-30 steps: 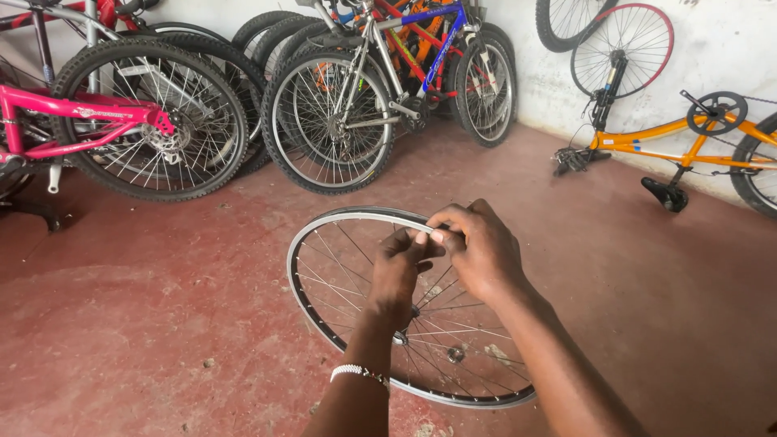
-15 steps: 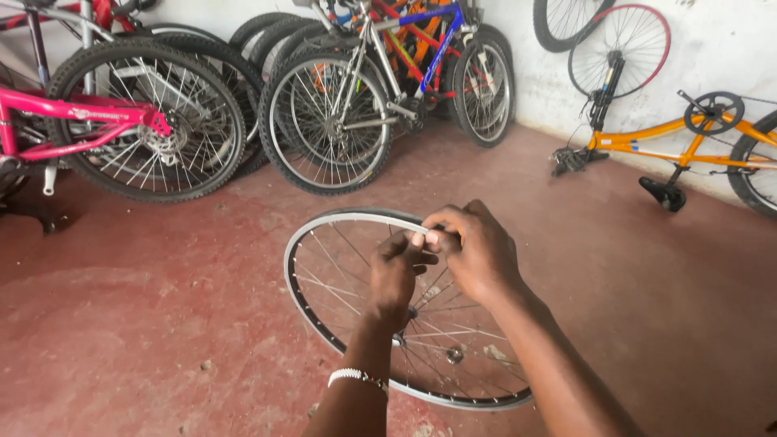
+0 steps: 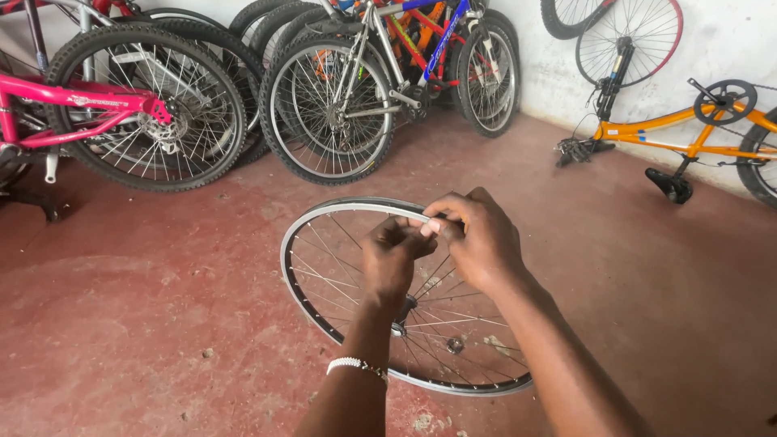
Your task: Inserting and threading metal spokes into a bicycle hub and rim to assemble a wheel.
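Observation:
A bare bicycle wheel, silver rim with thin spokes and no tyre, stands tilted on the red floor in front of me. Both my hands meet at its upper rim. My right hand curls over the rim from the right, thumb and fingers closed on it. My left hand pinches at the same spot from the spoke side, fingertips touching those of the right. What sits between the fingertips is hidden. A white bead bracelet circles my left wrist. The left forearm partly covers the hub.
A pink bicycle stands at the left. Several bicycles are parked in a row at the back. An orange bicycle lies upside down by the white wall at the right, with a loose wheel leaning above it.
My hands stay on the same spot of the rim. The view has shifted slightly; the wheel has barely moved.

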